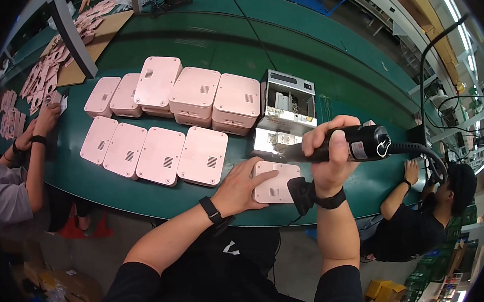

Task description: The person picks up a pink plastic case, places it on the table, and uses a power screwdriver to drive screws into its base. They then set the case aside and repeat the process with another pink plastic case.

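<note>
My right hand (329,167) is wrapped around a black electric screwdriver (360,143), with its thick cord running off to the right. The tool lies nearly level, and its front end points left over the front of a metal screw feeder (291,82). At the table's near edge, my left hand (237,189) grips the left side of a pink plastic case (277,188). The thumb stretches over the top face, which has a small slotted vent. A black device (301,195) is strapped at my right wrist and overlaps the case's right edge.
Several similar pink cases (202,155) stand in two rows to the left, some stacked, on the green table (238,207). Loose pink parts (45,70) lie at the far left. Co-workers sit at both sides; a dark cable (424,68) hangs at right.
</note>
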`<state>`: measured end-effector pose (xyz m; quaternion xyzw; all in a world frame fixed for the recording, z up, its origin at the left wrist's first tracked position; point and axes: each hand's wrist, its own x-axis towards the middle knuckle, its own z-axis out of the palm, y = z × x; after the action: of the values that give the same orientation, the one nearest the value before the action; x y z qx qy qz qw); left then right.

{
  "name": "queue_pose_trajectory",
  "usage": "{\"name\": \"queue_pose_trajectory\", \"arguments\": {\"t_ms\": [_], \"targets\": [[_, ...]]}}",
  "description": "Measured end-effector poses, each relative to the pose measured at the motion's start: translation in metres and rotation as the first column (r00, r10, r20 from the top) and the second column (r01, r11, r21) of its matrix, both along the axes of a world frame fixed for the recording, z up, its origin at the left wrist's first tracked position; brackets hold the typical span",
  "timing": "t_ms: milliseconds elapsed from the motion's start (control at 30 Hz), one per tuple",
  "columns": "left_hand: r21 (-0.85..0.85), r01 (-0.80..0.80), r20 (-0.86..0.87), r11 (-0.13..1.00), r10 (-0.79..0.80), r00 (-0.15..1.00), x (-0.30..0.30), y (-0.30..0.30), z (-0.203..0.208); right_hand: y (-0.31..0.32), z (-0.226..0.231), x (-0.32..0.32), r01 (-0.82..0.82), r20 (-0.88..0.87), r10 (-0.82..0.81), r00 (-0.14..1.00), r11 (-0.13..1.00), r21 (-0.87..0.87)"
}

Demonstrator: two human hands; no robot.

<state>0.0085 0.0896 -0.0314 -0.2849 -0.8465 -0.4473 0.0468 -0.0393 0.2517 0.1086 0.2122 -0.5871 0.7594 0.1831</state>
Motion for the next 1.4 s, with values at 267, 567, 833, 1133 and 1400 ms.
{"name": "queue_pose_trajectory", "arguments": {"t_ms": [267,567,833,1133,1400], "targets": [[-0.022,-0.013,0.012,1.000,0.013,1.000,0.005,0.003,0.004,0.002,-0.006,-0.011,0.103,0.023,-0.105,0.994,0.990,0.097],[0.012,-0.016,0.003,1.000,0.016,1.000,-0.001,-0.001,-0.001,0.031,0.006,0.056,0.005,0.183,0.001,0.983,0.999,-0.032],[-0.017,-0.038,0.004,0.999,0.038,0.999,-0.001,0.004,-0.003,0.038,-0.011,0.084,-0.021,0.149,0.009,0.989,0.997,0.080],[-0.028,-0.049,-0.007,0.998,0.049,0.999,0.000,0.005,-0.001,0.031,-0.028,0.084,-0.049,0.186,0.039,0.982,0.997,0.051],[-0.029,-0.053,0.002,0.998,0.053,0.999,0.000,0.004,-0.001,0.029,-0.031,0.084,-0.087,0.177,0.072,0.982,0.993,0.081]]}}
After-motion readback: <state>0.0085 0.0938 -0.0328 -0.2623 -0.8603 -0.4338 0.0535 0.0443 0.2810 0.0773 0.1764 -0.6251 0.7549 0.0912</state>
